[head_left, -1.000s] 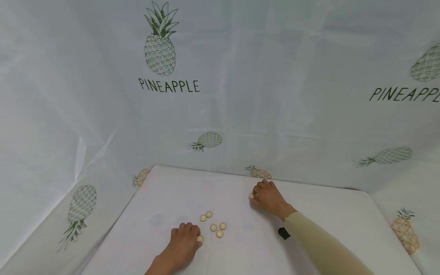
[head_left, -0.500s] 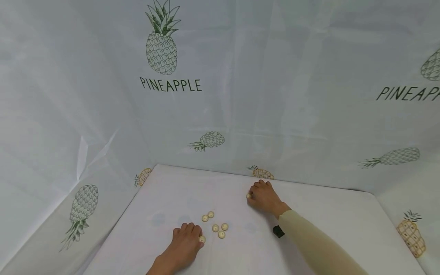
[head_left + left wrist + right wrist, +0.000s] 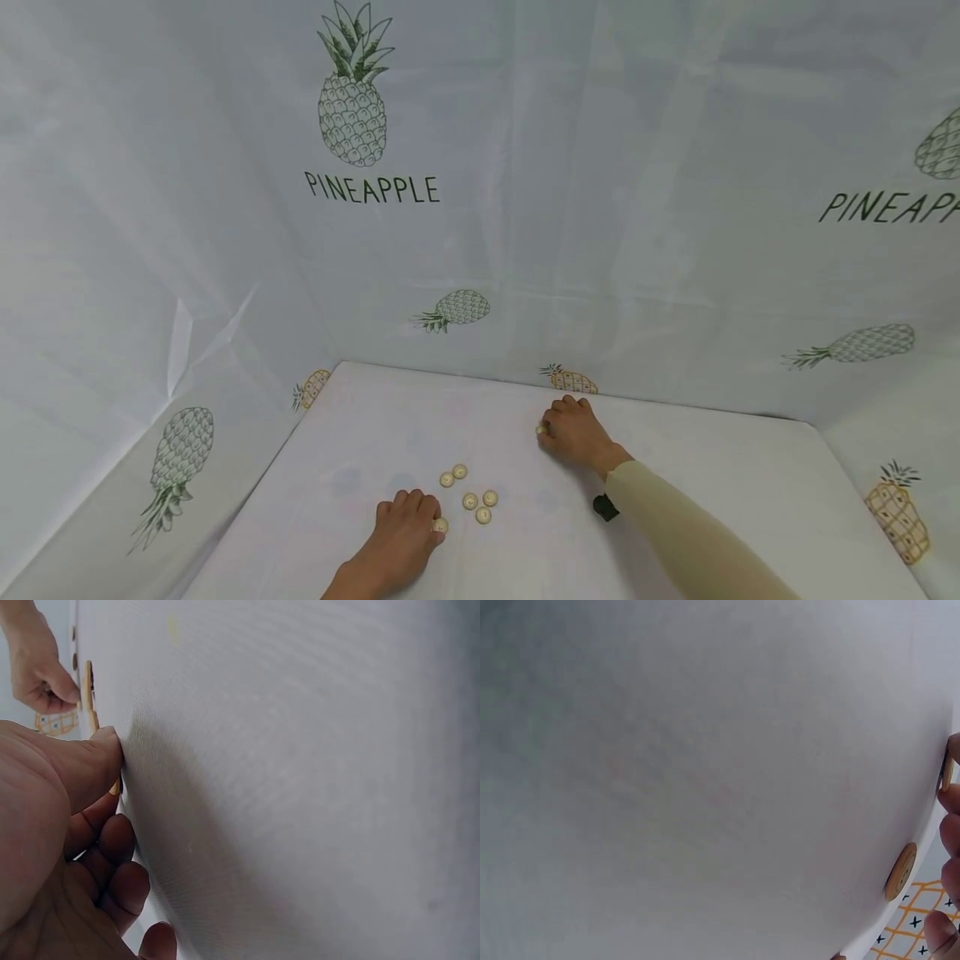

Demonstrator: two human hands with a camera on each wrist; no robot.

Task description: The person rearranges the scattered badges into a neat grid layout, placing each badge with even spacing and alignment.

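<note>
Curled left hand (image 3: 401, 533) pinching round button (image 3: 441, 525), right hand (image 3: 576, 433) pinching second button (image 3: 541, 430)

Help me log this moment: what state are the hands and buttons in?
Left hand: fingers curled, pinching.
Left-hand button: held, partly covered.
Right hand: fingers curled, pinching.
Right-hand button: held, partly covered.
Five central buttons: loose, lying flat.
Button near right hand: loose, lying flat.

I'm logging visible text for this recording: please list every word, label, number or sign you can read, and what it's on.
"PINEAPPLE": on the backdrop, left of centre.
"PINEAPP": on the backdrop, cut off at the head view's right edge.
Discs: marks too small to read.
</note>
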